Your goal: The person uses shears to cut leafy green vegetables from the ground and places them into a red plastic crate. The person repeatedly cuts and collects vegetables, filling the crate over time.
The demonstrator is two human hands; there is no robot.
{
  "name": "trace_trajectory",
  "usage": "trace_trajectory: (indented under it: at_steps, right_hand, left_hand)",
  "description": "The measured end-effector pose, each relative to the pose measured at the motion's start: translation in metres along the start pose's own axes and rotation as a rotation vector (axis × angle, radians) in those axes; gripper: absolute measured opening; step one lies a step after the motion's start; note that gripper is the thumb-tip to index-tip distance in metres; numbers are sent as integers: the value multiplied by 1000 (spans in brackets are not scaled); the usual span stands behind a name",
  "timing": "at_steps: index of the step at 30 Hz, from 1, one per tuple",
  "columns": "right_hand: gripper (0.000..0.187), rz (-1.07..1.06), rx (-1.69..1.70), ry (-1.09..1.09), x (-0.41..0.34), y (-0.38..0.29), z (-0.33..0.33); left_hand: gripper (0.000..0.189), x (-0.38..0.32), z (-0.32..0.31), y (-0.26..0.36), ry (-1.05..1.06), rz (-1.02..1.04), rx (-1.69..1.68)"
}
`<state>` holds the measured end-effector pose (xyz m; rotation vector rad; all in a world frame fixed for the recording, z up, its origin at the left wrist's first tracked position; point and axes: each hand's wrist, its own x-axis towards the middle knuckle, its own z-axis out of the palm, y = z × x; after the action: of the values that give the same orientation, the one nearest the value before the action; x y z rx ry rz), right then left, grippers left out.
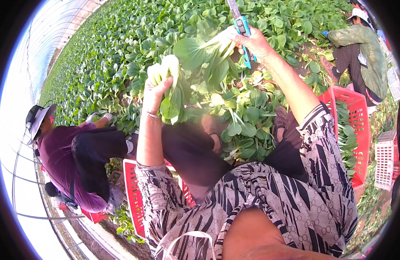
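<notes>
My left hand (154, 96) is raised and grips a bunch of bok choy (174, 100), pale stem bases up and green leaves hanging down. To its right, my right hand (260, 45) holds a teal snap-off utility knife (241, 26), its blade extended and pointing away from me. The same hand also pinches another bok choy plant (216, 53) by its pale stems; its leaves fan down and to the left. Below my hands, loose leaves and bok choy plants (247, 122) lie on the soil between my feet.
Growing bok choy (128, 42) fills the bed ahead. A red crate (360, 136) with bok choy is at my right, another red crate (134, 195) at my left. A white crate (385, 165) stands farther right. Co-workers crouch at left (63, 152) and right (365, 55).
</notes>
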<state>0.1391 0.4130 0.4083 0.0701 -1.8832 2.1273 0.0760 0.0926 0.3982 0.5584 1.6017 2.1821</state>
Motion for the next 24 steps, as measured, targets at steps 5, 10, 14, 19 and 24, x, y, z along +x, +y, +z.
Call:
trace_trajectory:
  at_steps: [5,10,14,19,24]
  right_hand:
    - [29,211,-28,-97,-25,-23,-21]
    - [32,336,19,-189,-55,-13,-4]
    - [40,365,-100,-196,-54,9,16]
    - [41,344,-186,-135,-55,33,31]
    - [44,383,-281,-104,-57,58,53]
  left_hand:
    - [25,-3,-15,1,116,97,130]
    - [28,15,8,-22,24,7,311]
    - [33,20,49,-55,-90,-241,212]
    - [40,0,65,-72,-202,-484,-119]
    - [53,-18,58,-84,-437,-256,53]
